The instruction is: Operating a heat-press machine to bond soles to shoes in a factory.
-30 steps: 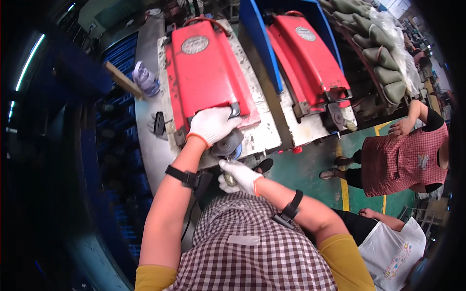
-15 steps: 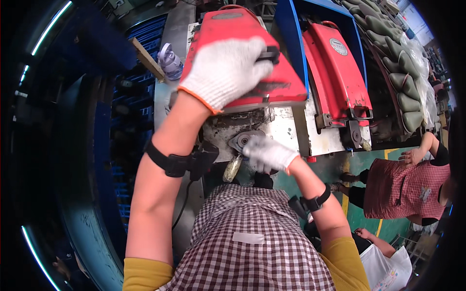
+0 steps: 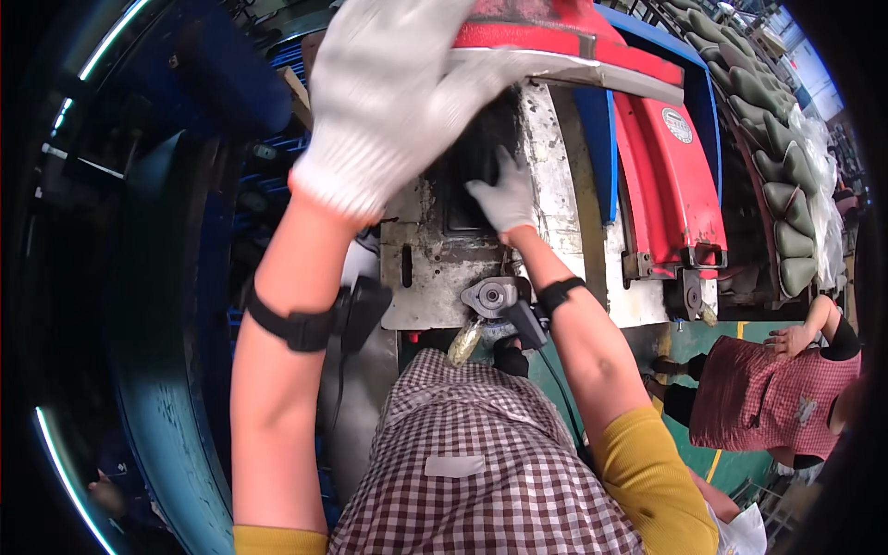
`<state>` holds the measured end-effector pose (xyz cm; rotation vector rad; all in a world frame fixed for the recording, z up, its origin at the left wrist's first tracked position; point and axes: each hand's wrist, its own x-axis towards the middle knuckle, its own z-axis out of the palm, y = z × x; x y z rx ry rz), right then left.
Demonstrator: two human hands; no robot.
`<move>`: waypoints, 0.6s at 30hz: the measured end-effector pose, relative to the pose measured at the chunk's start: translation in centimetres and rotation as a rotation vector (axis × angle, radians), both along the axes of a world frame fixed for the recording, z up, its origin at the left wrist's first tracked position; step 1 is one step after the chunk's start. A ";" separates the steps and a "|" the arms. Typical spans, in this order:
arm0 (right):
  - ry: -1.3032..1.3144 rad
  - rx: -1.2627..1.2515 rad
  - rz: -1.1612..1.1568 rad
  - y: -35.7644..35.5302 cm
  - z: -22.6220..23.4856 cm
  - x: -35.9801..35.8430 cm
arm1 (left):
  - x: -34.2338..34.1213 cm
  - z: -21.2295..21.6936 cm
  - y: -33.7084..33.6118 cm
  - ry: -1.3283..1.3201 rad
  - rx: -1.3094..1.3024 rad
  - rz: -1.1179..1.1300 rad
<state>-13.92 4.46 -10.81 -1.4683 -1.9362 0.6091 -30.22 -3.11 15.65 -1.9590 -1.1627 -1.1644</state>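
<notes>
My left hand (image 3: pixel 384 97), in a white knit glove, is against the near edge of a raised red machine lid (image 3: pixel 555 23). Its thumb lies along the metal rim of the lid; the other fingers run up out of view. Under the lid is a dark, recessed bed (image 3: pixel 467 185) in a worn metal plate (image 3: pixel 435 277). My right hand (image 3: pixel 507 192), also gloved, reaches over this bed with thumb and fingers apart, holding nothing. A round metal lever hub (image 3: pixel 491 295) with a tape-wrapped handle (image 3: pixel 464 342) sits at the plate's front edge.
To the right, a second red machine (image 3: pixel 661 176) stands shut inside a blue guard (image 3: pixel 712 120). Beyond it a rack holds several olive-green moulded pieces (image 3: pixel 784 199). A person in a red checked apron (image 3: pixel 754 398) is at the right. Cables hang from my forearm straps.
The red lid has swung up and away, with my left hand moving up at it. My right hand has left the lever hub and moved forward over the uncovered bed.
</notes>
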 end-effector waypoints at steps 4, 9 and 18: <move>1.041 -0.814 0.047 -1.1 2.1 7.2 | -0.3 -7.7 -8.3 -0.557 -0.089 -0.167; 1.428 -0.934 0.185 -10.4 5.1 9.9 | 3.1 -18.1 -13.0 -1.984 -0.691 -0.340; 1.061 -0.889 0.419 -17.6 7.7 6.4 | 4.5 -20.8 -18.0 -2.293 -0.812 -0.669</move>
